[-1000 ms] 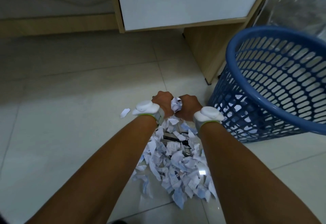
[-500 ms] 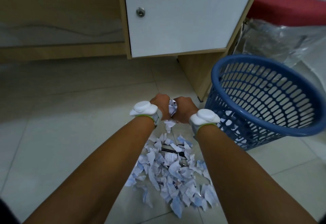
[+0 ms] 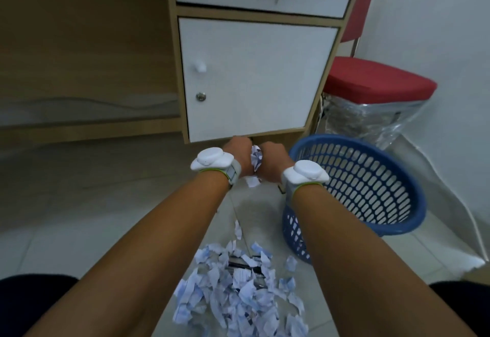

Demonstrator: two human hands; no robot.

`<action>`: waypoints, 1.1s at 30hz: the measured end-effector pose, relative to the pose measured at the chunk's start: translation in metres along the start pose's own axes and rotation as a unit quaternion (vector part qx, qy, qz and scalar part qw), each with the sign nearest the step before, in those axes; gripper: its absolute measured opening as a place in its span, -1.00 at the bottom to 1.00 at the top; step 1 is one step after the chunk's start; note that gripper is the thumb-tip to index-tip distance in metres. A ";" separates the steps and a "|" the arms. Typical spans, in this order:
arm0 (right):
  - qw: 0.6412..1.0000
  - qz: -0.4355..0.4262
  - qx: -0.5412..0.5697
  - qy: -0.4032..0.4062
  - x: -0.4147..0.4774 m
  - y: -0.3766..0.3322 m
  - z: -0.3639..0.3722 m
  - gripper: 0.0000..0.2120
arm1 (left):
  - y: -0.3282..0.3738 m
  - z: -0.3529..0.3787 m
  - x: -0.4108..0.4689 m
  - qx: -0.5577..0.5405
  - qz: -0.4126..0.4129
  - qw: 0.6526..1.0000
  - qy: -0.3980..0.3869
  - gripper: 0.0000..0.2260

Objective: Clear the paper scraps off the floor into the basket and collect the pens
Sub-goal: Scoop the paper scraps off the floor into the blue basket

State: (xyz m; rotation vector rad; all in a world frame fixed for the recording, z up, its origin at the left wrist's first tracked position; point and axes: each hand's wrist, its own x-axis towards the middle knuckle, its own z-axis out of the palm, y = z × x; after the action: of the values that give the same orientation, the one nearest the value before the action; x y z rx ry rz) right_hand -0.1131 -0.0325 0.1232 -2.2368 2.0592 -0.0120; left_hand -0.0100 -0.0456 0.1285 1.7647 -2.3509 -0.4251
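White wad of scraps [image 3: 256,157] now lifted off the floor pile [image 3: 238,291], clamped between left hand [image 3: 237,155] and right hand [image 3: 273,161], fingers curled round it; basket [image 3: 344,139] rim next.

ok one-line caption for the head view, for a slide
Left hand and right hand hold a wad of scraps beside the basket; a pile lies on the floor.
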 end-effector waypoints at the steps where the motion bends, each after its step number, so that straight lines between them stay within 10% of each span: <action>1: 1.000 0.004 0.000 0.012 -0.001 0.004 -0.008 -0.75 | 0.006 -0.005 0.002 -0.001 0.006 1.000 0.010 -0.74; 33: 0.968 0.228 0.105 -0.015 -0.087 0.187 -0.007 -0.40 | 0.148 0.065 0.030 -0.046 0.150 0.987 -0.035 -0.70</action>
State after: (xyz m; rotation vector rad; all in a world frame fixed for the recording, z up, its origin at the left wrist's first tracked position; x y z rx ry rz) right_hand -0.3067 0.0389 0.1204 -1.5951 2.3765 -0.1519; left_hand -0.1728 -0.0281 0.1146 1.3455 -2.5450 -0.5456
